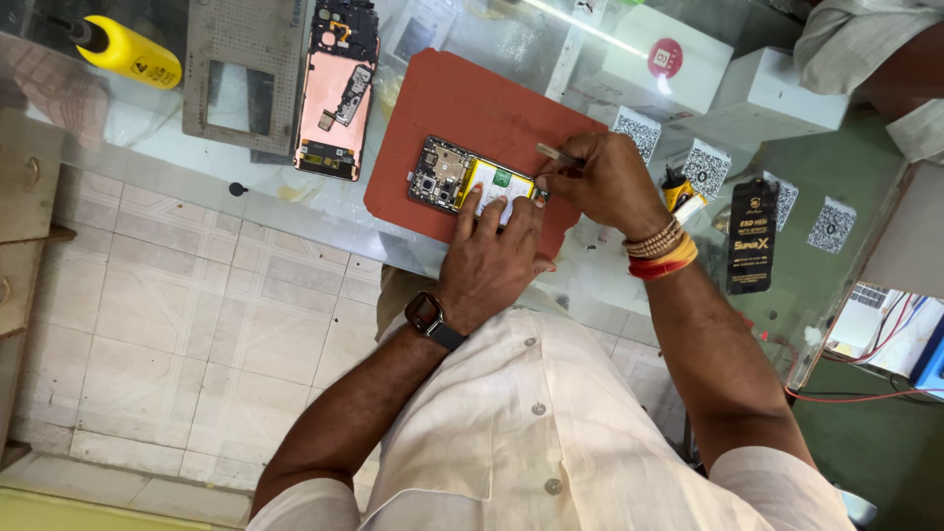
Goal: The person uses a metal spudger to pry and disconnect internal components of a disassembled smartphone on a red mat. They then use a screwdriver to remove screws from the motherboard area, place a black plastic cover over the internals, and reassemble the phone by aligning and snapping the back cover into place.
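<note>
An opened phone [454, 177] with its back off lies on a red-brown mat [462, 98] on a glass counter. Its circuit board and yellow-edged battery show. My left hand [492, 258] presses flat on the phone's near half, fingers spread over the battery. My right hand [605, 182] grips metal tweezers [557, 153], their tip down at the phone's right end. A smartwatch is on my left wrist and bead and thread bands on my right.
A second opened phone with a pink inner frame [337, 93] lies beside a grey metal plate [241, 74]. A yellow bottle [128, 49] sits far left. White boxes [669, 59], square code stickers and a black packet [753, 234] lie right. Another person's arm [885, 59] is top right.
</note>
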Action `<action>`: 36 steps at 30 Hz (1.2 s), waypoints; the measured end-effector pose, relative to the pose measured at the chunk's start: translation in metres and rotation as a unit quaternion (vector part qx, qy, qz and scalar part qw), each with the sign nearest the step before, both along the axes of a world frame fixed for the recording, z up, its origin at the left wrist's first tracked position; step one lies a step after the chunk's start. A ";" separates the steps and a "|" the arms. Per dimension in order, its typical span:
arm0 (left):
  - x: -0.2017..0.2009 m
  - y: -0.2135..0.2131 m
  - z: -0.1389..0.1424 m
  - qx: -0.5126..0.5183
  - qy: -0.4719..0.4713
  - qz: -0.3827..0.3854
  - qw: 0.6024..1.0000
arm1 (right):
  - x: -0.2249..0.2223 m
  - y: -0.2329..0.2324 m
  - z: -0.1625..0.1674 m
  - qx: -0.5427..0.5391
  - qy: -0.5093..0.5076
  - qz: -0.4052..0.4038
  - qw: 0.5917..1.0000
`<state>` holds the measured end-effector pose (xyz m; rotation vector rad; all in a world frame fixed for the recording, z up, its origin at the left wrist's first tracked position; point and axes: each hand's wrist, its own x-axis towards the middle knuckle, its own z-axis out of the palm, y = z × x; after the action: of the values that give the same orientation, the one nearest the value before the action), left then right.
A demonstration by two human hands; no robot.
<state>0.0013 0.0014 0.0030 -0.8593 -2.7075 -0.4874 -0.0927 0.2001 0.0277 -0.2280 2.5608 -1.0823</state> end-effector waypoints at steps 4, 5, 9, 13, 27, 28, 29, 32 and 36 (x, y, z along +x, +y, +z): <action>0.000 0.001 0.001 0.014 -0.003 0.002 1.000 | 0.001 0.001 -0.002 -0.041 -0.009 0.001 0.999; -0.001 0.000 0.001 0.014 -0.006 0.001 1.000 | 0.001 0.001 -0.003 -0.029 -0.008 0.000 1.000; -0.001 -0.001 0.004 -0.003 0.007 -0.016 1.000 | 0.000 0.002 -0.007 -0.043 -0.017 -0.007 0.999; 0.000 -0.003 0.006 -0.038 0.034 -0.023 0.998 | -0.001 0.002 -0.010 -0.056 -0.040 -0.024 0.997; -0.004 -0.005 0.005 0.045 0.002 -0.061 0.997 | 0.005 -0.004 0.001 -0.114 -0.033 -0.062 0.991; -0.004 -0.005 0.006 0.044 0.000 -0.061 0.997 | 0.008 0.000 0.000 -0.123 -0.024 -0.082 0.989; -0.004 -0.006 0.006 0.042 -0.002 -0.061 0.997 | 0.011 0.004 -0.001 -0.135 -0.015 -0.101 0.986; 0.002 -0.008 0.007 0.048 -0.016 -0.055 0.997 | 0.028 0.014 -0.004 -0.139 0.018 -0.166 0.976; 0.006 -0.010 0.004 0.054 -0.055 -0.053 0.996 | 0.052 0.022 -0.002 -0.143 0.092 -0.191 0.967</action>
<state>0.0073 -0.0088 0.0066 -0.9763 -2.7138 -0.7167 -0.0403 0.2217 0.0254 0.1094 2.6695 -1.6448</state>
